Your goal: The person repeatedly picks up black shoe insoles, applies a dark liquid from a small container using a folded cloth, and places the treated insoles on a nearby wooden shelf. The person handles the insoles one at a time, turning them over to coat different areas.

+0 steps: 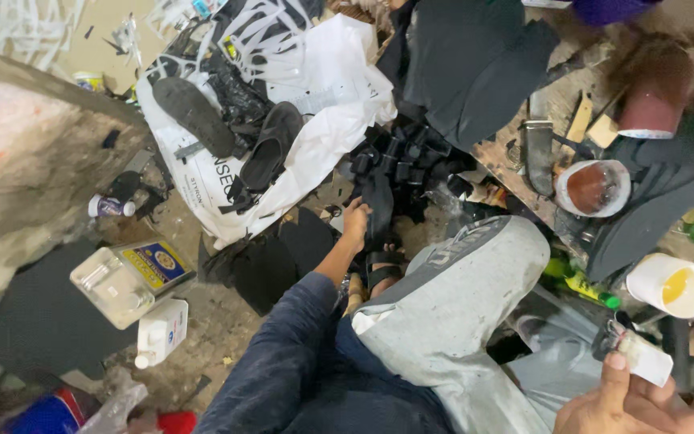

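Observation:
My left hand (355, 220) reaches forward from a dark blue sleeve into a heap of black sandal parts (411, 161). Its fingers are closed on the edge of a long black sole piece (378, 207). A black strapped sandal (383, 265) lies just below that hand, beside my grey-trousered knee (459, 297). At the bottom right my right hand (644, 399) holds a small white piece with a dark tip (640, 354), pinched between thumb and fingers.
A white sack (323, 137) at the upper middle carries black sandals (267, 153) and a dark sole (194, 116). At the left lie a square tin can (134, 277) and a white plastic bottle (161, 329). At the right stand a white cup of yellow liquid (672, 285), a pot of brown paste (593, 186) and a green bottle (588, 286).

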Motion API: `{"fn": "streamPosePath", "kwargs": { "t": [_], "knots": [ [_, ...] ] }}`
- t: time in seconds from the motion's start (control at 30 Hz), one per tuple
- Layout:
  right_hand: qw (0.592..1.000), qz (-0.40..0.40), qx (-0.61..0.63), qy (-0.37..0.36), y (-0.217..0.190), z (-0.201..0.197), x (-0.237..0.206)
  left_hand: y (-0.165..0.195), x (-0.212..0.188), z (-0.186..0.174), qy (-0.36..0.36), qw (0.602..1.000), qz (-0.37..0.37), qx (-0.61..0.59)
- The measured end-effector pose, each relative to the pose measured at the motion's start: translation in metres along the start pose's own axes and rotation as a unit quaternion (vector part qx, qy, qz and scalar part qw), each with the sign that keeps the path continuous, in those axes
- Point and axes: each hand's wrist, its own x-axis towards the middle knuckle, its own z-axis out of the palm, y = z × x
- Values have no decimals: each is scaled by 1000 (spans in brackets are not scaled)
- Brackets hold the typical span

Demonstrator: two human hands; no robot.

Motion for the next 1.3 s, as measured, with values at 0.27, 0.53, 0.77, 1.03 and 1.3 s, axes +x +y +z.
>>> {"fn": "streamPosePath", "kwargs": {
  "t": [0.27, 0.53, 0.77, 1.03, 1.3],
  "knots": [
    [997, 1, -30, 68, -3, -18, -4, 32, -24, 2, -104, 970, 35, -217],
    [988, -21, -136, 72, -37, -32, -32, 138, -138, 17, -284, 932, 143, -173],
    [995, -44, -3, 84, -60, -62, -40, 155, -232, 50, -369, 903, 149, -164],
    [997, -11, -78, -6, -14, -84, 25, 139, -326, 75, -428, 895, 91, -87],
    [947, 34, -234, -216, 32, -93, 72, 135, -311, 203, -465, 880, 88, 26]
  ]
}}
